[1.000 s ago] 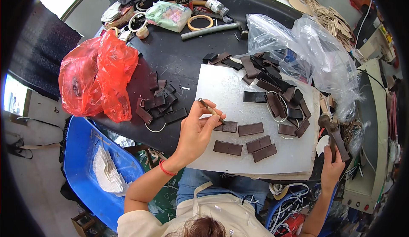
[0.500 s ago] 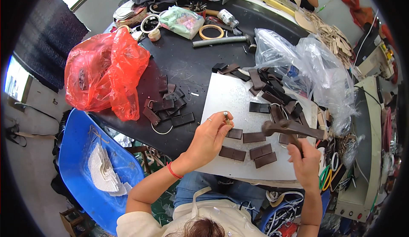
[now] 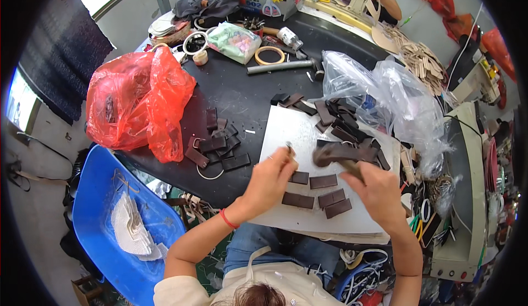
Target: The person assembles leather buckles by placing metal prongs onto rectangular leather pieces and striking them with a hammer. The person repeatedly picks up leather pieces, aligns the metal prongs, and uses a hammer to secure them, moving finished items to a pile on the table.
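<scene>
My left hand (image 3: 269, 178) pinches a small metal punch (image 3: 290, 147) upright over the white board (image 3: 279, 127). Below its fingers, a dark brown leather piece (image 3: 300, 178) lies partly covered. In my right hand (image 3: 380, 193) is a hammer (image 3: 344, 155), gripped by its handle; the head is smeared by motion and hangs just right of the punch, apart from it. Several flat brown leather pieces (image 3: 323, 182) lie on the board between my hands. A heap of similar dark pieces (image 3: 344, 120) covers the board's far right corner.
Left of the board are a pile of dark leather pieces (image 3: 220, 144) and a red plastic bag (image 3: 137, 102). A clear plastic bag (image 3: 385, 97) lies at right, a metal bar (image 3: 279, 67) at the back. A blue tub (image 3: 99, 207) stands at lower left. Another person's arm (image 3: 390, 3) shows far right.
My right hand has swung the hammer leftward, bringing its head nearer the punch. My left hand keeps its pinch almost in place. The whole view has shifted slightly.
</scene>
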Tool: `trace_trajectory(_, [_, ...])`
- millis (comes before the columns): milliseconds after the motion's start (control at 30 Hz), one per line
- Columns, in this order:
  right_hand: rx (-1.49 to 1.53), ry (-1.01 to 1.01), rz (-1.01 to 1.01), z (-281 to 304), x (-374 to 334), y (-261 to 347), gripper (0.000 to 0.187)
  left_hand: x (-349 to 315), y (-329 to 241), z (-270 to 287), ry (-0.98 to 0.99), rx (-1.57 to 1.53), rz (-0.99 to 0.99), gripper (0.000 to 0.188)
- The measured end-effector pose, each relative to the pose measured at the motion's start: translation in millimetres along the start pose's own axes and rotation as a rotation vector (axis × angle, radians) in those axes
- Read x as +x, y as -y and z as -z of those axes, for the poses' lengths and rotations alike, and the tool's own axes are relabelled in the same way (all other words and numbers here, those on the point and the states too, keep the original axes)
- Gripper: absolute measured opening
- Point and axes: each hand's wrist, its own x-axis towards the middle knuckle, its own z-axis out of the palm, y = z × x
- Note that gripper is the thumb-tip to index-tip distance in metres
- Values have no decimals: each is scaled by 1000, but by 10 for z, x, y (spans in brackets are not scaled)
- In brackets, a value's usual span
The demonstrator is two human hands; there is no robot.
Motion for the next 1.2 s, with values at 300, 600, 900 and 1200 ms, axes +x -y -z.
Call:
trace_trajectory(300, [-77, 82, 70, -345, -230, -110, 37, 93, 0, 214, 188, -357, 196, 15])
trace_trajectory(600, [0, 12, 43, -272, -210, -104, 35, 18, -31, 187, 178, -70, -55, 13])
trace_trajectory(900, [248, -119, 6, 97, 45, 161, 22, -52, -170, 194, 239, 193, -188, 20])
trace_trajectory(1200, [-55, 22, 9, -372, -337, -115, 37, 15, -104, 95, -22, -478, 288, 18])
